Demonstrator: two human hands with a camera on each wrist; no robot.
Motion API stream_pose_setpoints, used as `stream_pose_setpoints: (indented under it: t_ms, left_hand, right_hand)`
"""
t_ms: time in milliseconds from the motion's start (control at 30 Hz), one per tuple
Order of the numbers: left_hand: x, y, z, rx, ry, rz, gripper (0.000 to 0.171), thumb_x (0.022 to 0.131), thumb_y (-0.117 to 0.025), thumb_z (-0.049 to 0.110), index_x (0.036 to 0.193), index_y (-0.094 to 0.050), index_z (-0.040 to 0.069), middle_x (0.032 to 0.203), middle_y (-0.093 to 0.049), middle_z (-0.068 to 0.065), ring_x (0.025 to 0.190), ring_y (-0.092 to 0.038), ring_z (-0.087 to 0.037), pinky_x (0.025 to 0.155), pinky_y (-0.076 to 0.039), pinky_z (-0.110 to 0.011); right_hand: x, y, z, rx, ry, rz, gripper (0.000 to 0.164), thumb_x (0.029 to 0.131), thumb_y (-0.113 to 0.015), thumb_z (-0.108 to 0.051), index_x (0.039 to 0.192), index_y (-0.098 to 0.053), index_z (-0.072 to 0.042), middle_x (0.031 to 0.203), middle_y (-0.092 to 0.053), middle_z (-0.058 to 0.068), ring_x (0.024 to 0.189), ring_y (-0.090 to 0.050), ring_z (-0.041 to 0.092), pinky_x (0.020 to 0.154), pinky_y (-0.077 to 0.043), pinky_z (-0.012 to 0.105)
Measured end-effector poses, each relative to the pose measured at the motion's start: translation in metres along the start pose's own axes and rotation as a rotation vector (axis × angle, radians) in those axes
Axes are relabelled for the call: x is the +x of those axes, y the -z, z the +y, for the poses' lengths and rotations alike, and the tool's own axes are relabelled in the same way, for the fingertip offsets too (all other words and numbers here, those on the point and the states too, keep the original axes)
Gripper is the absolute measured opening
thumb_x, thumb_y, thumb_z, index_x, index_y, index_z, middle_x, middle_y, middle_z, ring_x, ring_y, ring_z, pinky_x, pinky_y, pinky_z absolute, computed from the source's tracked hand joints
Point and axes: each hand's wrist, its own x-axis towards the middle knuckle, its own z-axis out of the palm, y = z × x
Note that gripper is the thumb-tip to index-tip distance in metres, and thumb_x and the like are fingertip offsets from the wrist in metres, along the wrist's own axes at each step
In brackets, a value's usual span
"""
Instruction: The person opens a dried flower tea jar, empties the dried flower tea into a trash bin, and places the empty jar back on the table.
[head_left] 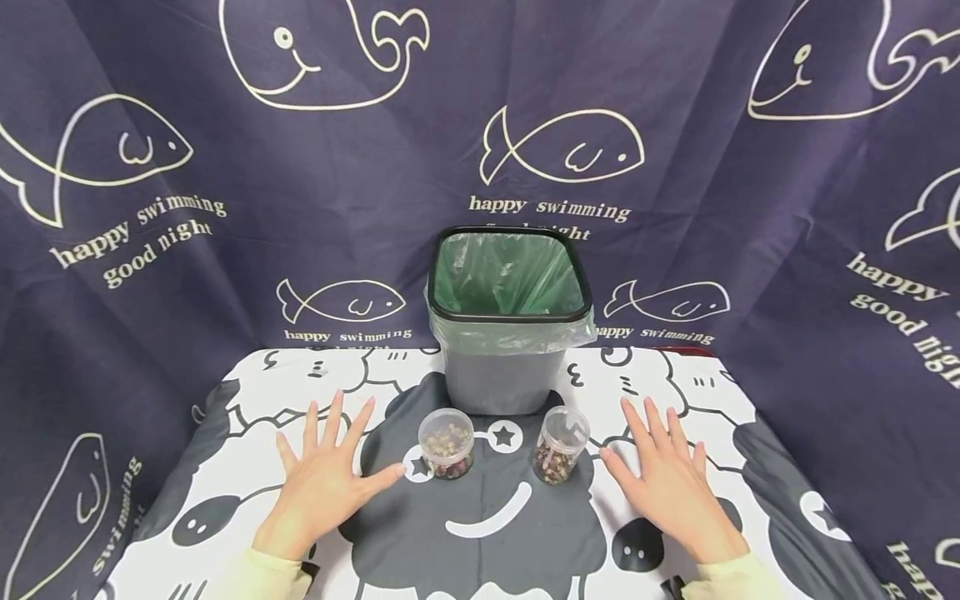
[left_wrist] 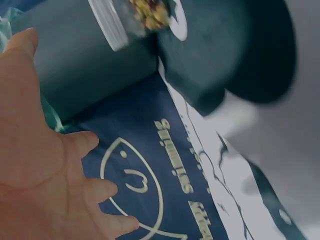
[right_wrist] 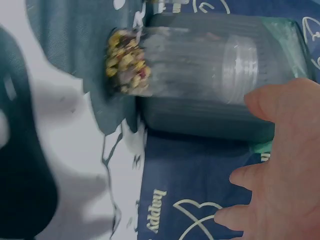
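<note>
Two clear plastic jars stand on the cloth between my hands. The left jar [head_left: 447,443] is the shorter and wider one and holds dried flower bits. In the taller right jar [head_left: 559,446], yellow and red dried pieces [right_wrist: 127,62] cover only the bottom. My left hand [head_left: 321,483] is spread flat with its thumb pointing at the left jar, nothing held. With fingers spread too, my right hand [head_left: 667,479] sits right of the taller jar, its thumb turned toward that jar. Both palms face down in the head view.
Behind the jars stands a grey bin [head_left: 502,379] with a black rim and a green plastic liner [head_left: 487,275]. A cartoon-printed cloth [head_left: 480,567] covers the table. Dark blue curtains [head_left: 360,208] with whale and fish drawings hang behind and at both sides.
</note>
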Motion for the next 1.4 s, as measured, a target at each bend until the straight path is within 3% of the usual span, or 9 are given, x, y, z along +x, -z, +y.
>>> stream_pose_setpoints:
  t_ms: [200, 433, 700, 900, 1200, 1400]
  left_hand:
    - [0.002, -0.007, 0.025, -0.038, -0.031, -0.007, 0.107, 0.077, -0.057, 0.09, 0.164, -0.026, 0.036, 0.172, -0.013, -0.016, 0.155, -0.006, -0.051, 0.111, -0.004, -0.081]
    - [0.006, -0.017, 0.073, -0.189, -0.139, 0.055, 0.107, 0.074, -0.07, 0.082, 0.161, -0.036, 0.031, 0.167, -0.029, -0.016, 0.148, -0.028, -0.045, 0.114, -0.021, -0.068]
    - [0.01, -0.034, 0.123, -0.361, -0.185, -0.071, 0.104, 0.074, -0.082, 0.067, 0.159, -0.041, 0.022, 0.163, -0.038, -0.011, 0.147, -0.037, -0.036, 0.114, -0.037, -0.058]
    - [0.015, -0.055, 0.141, -0.428, -0.2, -0.157, 0.101, 0.075, -0.084, 0.062, 0.157, -0.044, 0.019, 0.16, -0.04, -0.01, 0.146, -0.039, -0.035, 0.112, -0.041, -0.056]
    - [0.019, -0.072, 0.161, -0.433, -0.266, -0.064, 0.098, 0.077, -0.085, 0.059, 0.154, -0.048, 0.01, 0.152, -0.049, -0.012, 0.139, -0.045, -0.031, 0.11, -0.045, -0.05]
    - [0.023, -0.086, 0.171, -0.425, -0.251, -0.068, 0.1, 0.077, -0.084, 0.057, 0.154, -0.045, 0.005, 0.15, -0.053, -0.01, 0.136, -0.05, -0.033, 0.111, -0.045, -0.049]
  right_hand:
    - [0.013, 0.011, -0.021, 0.021, 0.093, 0.045, 0.081, 0.101, -0.052, -0.061, 0.166, -0.023, -0.022, 0.168, -0.021, 0.025, 0.155, -0.01, 0.051, 0.112, -0.013, 0.079]
    - [0.023, 0.02, -0.043, 0.065, 0.173, 0.077, 0.08, 0.1, -0.056, -0.058, 0.163, -0.031, -0.015, 0.163, -0.033, 0.024, 0.151, -0.026, 0.048, 0.118, -0.025, 0.064]
    - [0.026, 0.023, -0.057, 0.055, 0.193, 0.09, 0.084, 0.094, -0.06, -0.066, 0.153, -0.044, -0.008, 0.149, -0.052, 0.01, 0.135, -0.046, 0.037, 0.109, -0.04, 0.058]
    - [0.027, 0.022, -0.061, 0.064, 0.18, 0.083, 0.086, 0.093, -0.064, -0.062, 0.151, -0.045, -0.002, 0.142, -0.056, 0.019, 0.133, -0.049, 0.043, 0.108, -0.04, 0.06]
    - [0.032, 0.017, -0.07, 0.056, 0.202, 0.105, 0.083, 0.091, -0.07, -0.056, 0.149, -0.047, -0.001, 0.137, -0.057, 0.023, 0.126, -0.053, 0.045, 0.105, -0.045, 0.059]
    - [0.035, 0.012, -0.074, 0.041, 0.232, 0.126, 0.079, 0.088, -0.075, -0.051, 0.142, -0.054, 0.003, 0.127, -0.062, 0.021, 0.115, -0.058, 0.043, 0.098, -0.049, 0.056]
